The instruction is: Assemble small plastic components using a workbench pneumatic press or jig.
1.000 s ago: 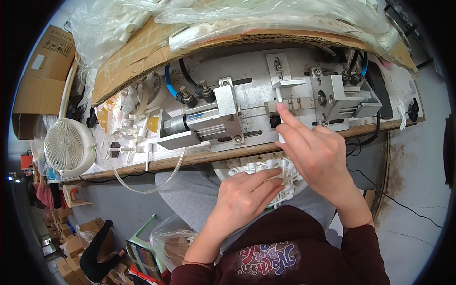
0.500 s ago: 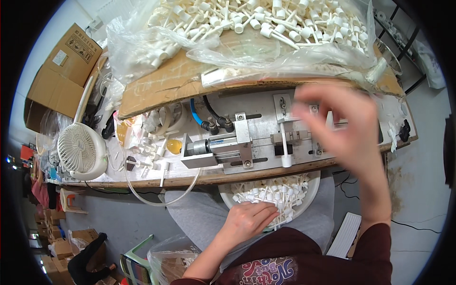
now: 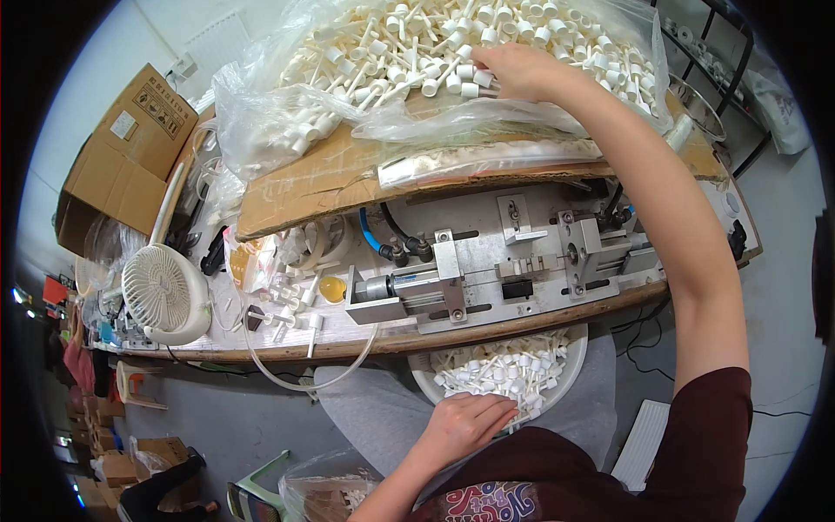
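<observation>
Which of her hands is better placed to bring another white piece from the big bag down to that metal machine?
The right hand. It is already on the white parts in the plastic bag; the left hand rests low on the bowl in the lap.

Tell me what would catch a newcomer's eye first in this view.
First the big clear bag of white plastic parts heaped at the top, where the right hand reaches in. Below it, the metal fixture with clamps on the wooden bench. Nearest the person, a bowl of white parts on the lap, with the left hand resting in it.

Hands [image 3: 513,71] among white plastic parts [image 3: 391,52]
</observation>
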A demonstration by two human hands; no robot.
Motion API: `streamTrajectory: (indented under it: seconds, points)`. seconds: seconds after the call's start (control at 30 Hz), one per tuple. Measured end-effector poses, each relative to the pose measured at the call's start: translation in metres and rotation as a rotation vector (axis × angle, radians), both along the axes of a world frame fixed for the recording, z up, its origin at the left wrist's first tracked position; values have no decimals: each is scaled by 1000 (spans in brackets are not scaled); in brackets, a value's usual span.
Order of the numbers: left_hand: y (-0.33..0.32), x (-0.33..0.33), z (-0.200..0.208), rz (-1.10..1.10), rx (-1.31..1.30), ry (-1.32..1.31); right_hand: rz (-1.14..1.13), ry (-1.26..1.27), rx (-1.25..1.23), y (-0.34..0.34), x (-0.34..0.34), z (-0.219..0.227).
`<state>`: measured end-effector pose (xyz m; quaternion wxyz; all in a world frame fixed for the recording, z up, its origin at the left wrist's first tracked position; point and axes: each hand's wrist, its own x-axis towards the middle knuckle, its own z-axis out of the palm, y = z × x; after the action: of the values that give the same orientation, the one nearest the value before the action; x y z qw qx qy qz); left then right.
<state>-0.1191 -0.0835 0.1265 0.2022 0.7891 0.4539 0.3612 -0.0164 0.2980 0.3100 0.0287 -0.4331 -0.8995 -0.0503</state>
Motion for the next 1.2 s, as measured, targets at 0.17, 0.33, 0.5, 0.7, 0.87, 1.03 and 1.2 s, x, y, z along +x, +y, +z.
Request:
streamTrajectory:
  seconds: [0.17,0.33,0.5,0.7,0.87,1.03,1.2]
  points:
    - [-1,-1,-4,1,-3,2,146,-154,75,-36,-4,4]
    - [0,2,1,-17,11,0,329,58,184,-42,6,-3]
    - [7,-1,16,-2,72,-31,322,717,111,-37,43,-4]
    - [48,-9,61,202,271,-283,267,1288,-151,-109,68,-4]
    - [80,-4,97,327,275,-414,134,1566,-872,-198,74,-33]
    - [78,0,90,63,281,-244,-54,1727,-1325,-231,86,-82]
    - [56,4,92,90,82,-230,-160,1760,-1095,-235,100,-96]
